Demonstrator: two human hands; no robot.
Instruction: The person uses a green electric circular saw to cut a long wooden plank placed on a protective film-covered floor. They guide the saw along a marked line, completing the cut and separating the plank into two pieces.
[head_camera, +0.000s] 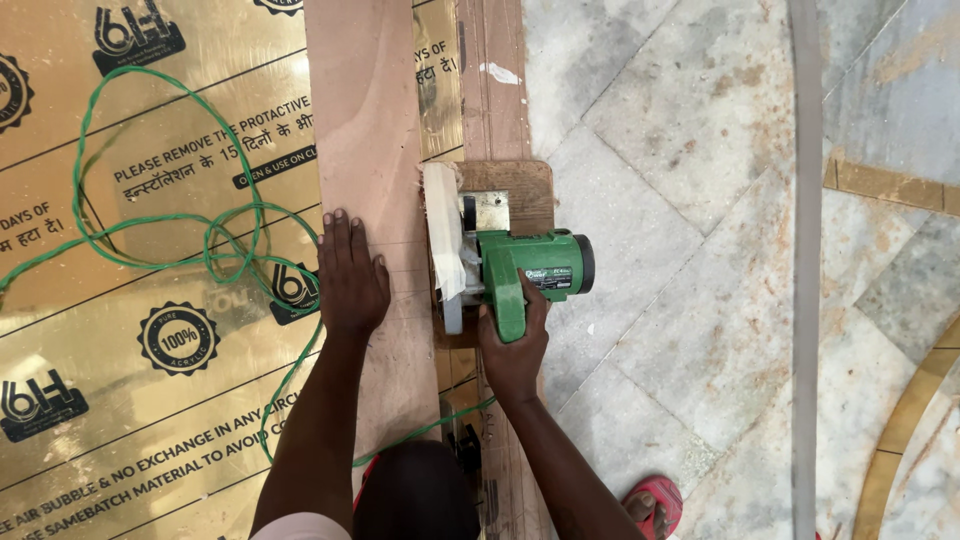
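Observation:
My right hand grips the handle of a green handheld circular saw that rests on a small wooden base over a narrow wood strip. White tape or paper covers the saw's blade guard. My left hand presses flat, fingers spread, on a long brown plywood board just left of the saw. The board lies on a gold sheet with a printed protective film.
A twisted green power cord loops across the gold sheet and runs back under my arms. Grey marble floor with inlaid bands lies to the right. My foot in a red sandal shows at the bottom.

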